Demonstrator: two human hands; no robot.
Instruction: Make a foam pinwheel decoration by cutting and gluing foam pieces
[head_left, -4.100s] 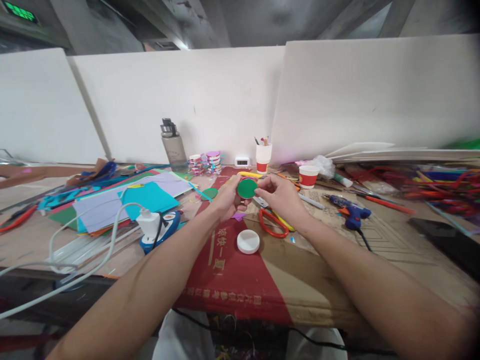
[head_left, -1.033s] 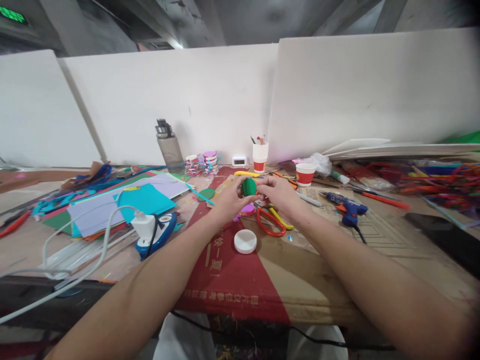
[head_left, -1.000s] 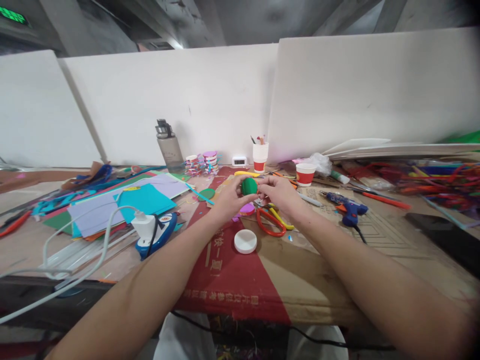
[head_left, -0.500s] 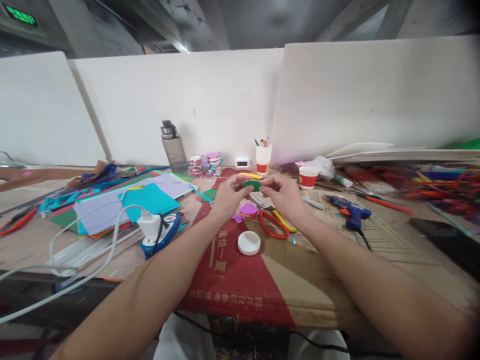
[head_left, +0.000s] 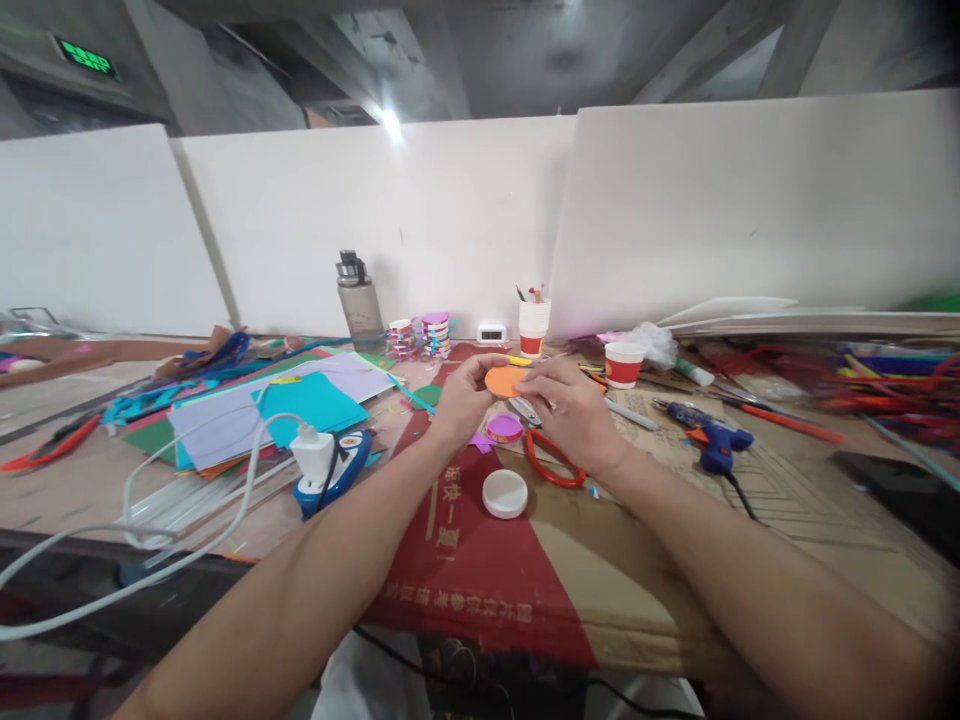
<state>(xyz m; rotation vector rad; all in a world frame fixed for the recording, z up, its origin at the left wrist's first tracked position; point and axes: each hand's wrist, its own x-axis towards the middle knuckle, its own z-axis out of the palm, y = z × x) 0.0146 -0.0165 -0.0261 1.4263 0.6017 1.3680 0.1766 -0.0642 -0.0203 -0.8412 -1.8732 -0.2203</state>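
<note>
An orange paper disc [head_left: 501, 382] is pinched between my two hands above the cardboard. My left hand [head_left: 463, 402] grips its left edge, and my right hand [head_left: 576, 412] has its fingertips on the right side. Just below them lies a small purple-topped round piece [head_left: 503, 428]. Scissors with red handles [head_left: 556, 472] rest under my right hand, their blades partly hidden. Closer to me sits a shallow white round lid [head_left: 505, 496]. A green paper disc [head_left: 428, 397] lies left of my left hand.
Coloured paper sheets [head_left: 315, 410] and a plugged-in power strip [head_left: 352, 460] are on the left. A blue glue gun [head_left: 716, 445] lies right, near a red-and-white paper cup [head_left: 623, 366]. Behind stand a bottle [head_left: 361, 308], decorated stacks [head_left: 435, 335] and a pen-filled cup [head_left: 533, 330].
The piece between my hands showed a green face before; an orange face shows now. My right hand has shifted its fingers over the disc. The whole view has shifted slightly.
</note>
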